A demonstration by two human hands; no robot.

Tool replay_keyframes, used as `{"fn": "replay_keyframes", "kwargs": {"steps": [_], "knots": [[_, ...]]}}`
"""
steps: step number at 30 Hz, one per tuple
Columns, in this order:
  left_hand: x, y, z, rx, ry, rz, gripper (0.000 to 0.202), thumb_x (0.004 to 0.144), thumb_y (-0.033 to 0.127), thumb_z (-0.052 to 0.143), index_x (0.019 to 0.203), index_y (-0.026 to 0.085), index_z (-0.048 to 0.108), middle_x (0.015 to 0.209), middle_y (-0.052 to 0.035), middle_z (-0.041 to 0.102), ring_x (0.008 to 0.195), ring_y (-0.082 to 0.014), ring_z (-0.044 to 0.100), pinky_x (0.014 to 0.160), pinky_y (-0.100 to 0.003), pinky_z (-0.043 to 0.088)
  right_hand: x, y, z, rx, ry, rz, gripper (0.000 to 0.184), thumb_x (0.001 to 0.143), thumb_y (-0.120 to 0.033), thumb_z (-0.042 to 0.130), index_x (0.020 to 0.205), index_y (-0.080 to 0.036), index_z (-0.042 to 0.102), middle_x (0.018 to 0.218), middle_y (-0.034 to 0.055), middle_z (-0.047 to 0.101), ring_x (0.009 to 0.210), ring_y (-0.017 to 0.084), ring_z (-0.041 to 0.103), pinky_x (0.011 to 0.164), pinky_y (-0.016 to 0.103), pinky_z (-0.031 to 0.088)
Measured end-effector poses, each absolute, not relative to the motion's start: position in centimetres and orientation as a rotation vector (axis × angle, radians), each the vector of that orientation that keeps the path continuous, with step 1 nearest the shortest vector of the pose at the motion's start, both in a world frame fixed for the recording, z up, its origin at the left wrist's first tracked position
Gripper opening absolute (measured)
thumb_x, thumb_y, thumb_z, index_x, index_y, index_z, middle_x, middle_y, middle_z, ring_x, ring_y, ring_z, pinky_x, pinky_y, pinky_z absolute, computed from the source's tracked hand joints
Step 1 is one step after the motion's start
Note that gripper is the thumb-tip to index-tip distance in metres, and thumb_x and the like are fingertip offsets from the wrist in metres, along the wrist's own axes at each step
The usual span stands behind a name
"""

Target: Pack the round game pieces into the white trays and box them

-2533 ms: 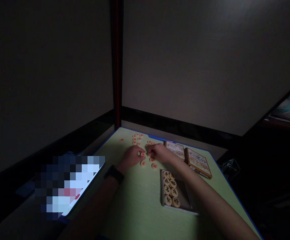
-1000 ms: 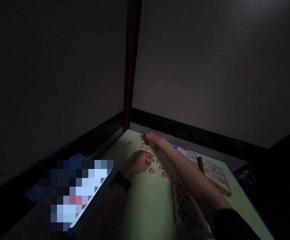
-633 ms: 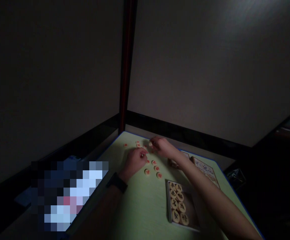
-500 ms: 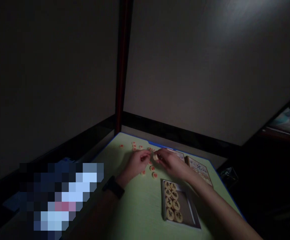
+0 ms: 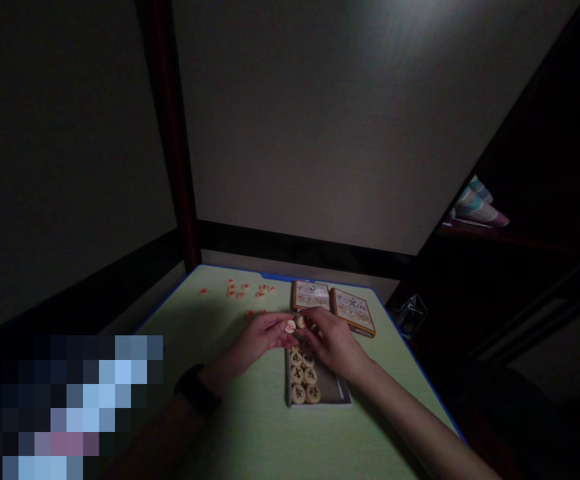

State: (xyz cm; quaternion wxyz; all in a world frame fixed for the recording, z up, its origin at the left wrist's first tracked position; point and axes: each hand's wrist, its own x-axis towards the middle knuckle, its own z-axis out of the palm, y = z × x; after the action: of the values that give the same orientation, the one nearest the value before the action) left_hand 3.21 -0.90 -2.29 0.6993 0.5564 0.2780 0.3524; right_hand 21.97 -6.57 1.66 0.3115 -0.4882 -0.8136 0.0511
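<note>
My left hand (image 5: pixel 260 341) and my right hand (image 5: pixel 331 340) meet just above the far end of a grey tray (image 5: pixel 343 395) on the green table (image 5: pixel 250 427). Each hand pinches a round pale game piece with a red mark (image 5: pixel 291 327), held fingertip to fingertip. Rows of pale round pieces with black marks (image 5: pixel 304 385) fill the tray. More red-marked pieces (image 5: pixel 243 291) lie scattered at the table's far left. A dark watch sits on my left wrist (image 5: pixel 197 390).
Two orange-framed box parts (image 5: pixel 333 305) lie side by side at the table's far right. A blurred lit screen (image 5: pixel 70 407) stands at the left. A dark post (image 5: pixel 170 133) rises behind the table's far corner. Folded cloth (image 5: pixel 477 207) rests on a shelf at right.
Both hands have drawn back from the scattered red pieces at the far side to the tray's far end, each now holding a piece. The view has swung to the right.
</note>
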Motion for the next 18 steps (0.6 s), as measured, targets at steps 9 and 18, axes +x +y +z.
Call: {"fn": "replay_keyframes", "kwargs": {"steps": [9,18], "knots": [[2.7,-0.6,-2.4,1.338,0.795,0.803,0.053,0.074,0.046,0.075,0.113,0.012,0.063,0.111,-0.0144,0.071,0.085,-0.0213,0.073,0.075,-0.032,0.057,25.1,-8.9,1.1,-1.576,-2.277,0.200,0.010,0.084,-0.012,0.063,0.091,-0.019,0.064,0.093,0.0065,0.066,0.083,0.018,0.062,0.071,0.027,0.045],[2.7,-1.1,-1.6,1.424,0.878,0.842,0.044,0.074,0.045,0.070,0.103,0.013,0.061,0.093,-0.0092,0.073,0.076,-0.0203,0.073,0.064,-0.028,0.055,23.8,-9.2,0.8,-1.627,-2.534,-0.135,0.005,0.086,-0.021,0.066,0.089,-0.017,0.065,0.087,0.0087,0.069,0.086,0.024,0.060,0.072,0.031,0.043]]}}
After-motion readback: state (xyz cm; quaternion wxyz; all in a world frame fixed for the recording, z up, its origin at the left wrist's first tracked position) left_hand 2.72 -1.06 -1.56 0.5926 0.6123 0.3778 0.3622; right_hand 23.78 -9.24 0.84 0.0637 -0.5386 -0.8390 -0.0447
